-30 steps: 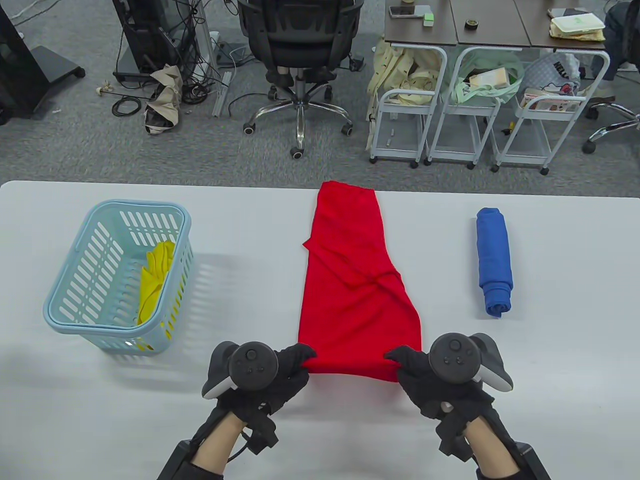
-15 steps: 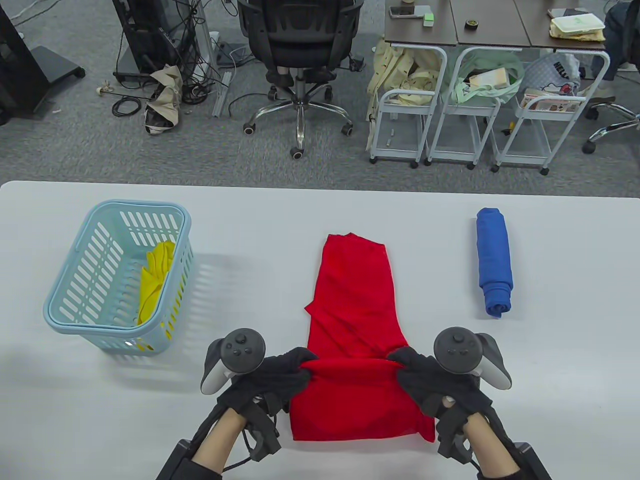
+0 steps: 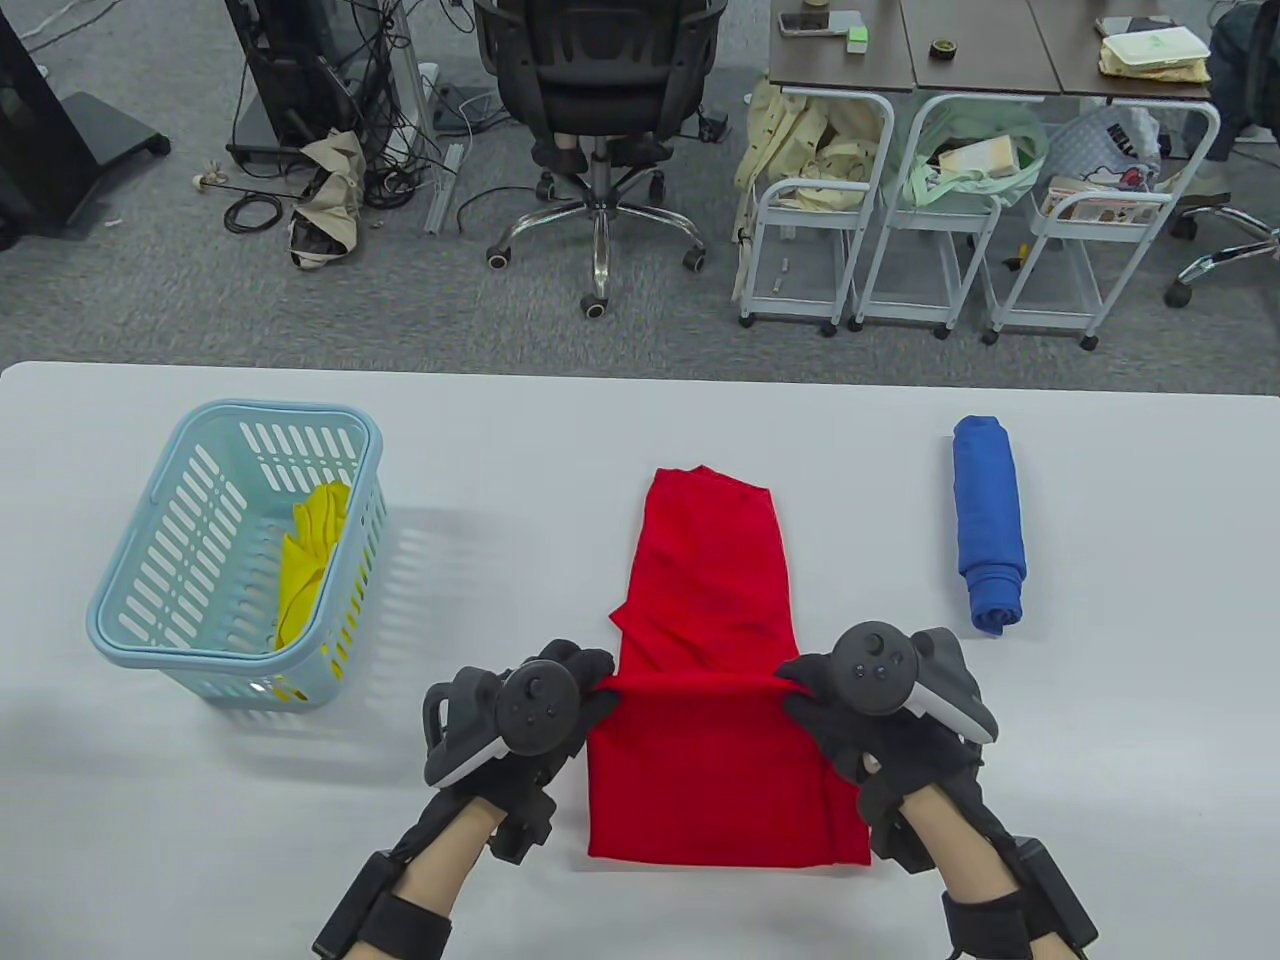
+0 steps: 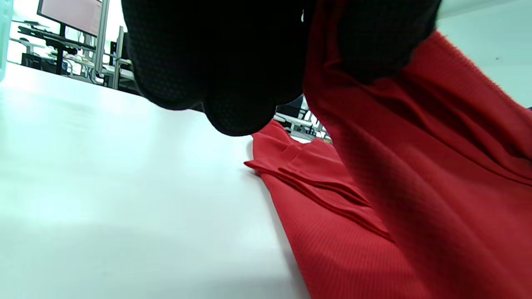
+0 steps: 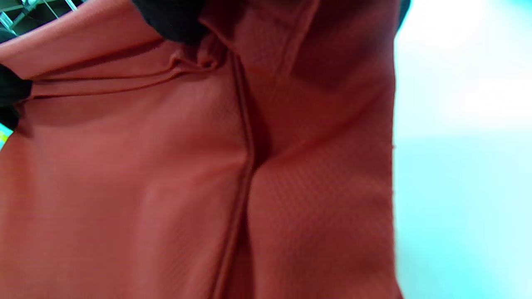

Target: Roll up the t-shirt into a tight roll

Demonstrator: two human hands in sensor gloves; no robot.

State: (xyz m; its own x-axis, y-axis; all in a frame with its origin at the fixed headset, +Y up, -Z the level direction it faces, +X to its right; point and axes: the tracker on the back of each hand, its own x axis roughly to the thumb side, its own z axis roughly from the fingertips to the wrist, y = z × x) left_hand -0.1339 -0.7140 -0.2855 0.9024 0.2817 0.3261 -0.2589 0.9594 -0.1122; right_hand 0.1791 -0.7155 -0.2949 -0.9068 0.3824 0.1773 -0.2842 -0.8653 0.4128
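Note:
A red t-shirt (image 3: 715, 640), folded into a long strip, lies on the white table (image 3: 1100, 700) with its near end doubled over. My left hand (image 3: 585, 690) pinches the left end of the raised fold line. My right hand (image 3: 805, 685) pinches its right end. The folded flap (image 3: 720, 780) slopes from the fold down to the near hem. In the left wrist view my gloved fingers (image 4: 216, 70) grip red cloth (image 4: 415, 187) just above the table. The right wrist view is filled with red fabric (image 5: 187, 174) held taut below dark fingertips (image 5: 170, 16).
A light blue basket (image 3: 235, 550) holding yellow cloth (image 3: 305, 560) stands at the left. A rolled blue shirt (image 3: 988, 525) lies at the right. Beyond the table's far edge are an office chair (image 3: 598, 110) and white trolleys (image 3: 960, 200).
Both hands dragged the shirt toward me, then carried its near edge up and away. The fold line has moved farther from me, and the flap now lies flatter.

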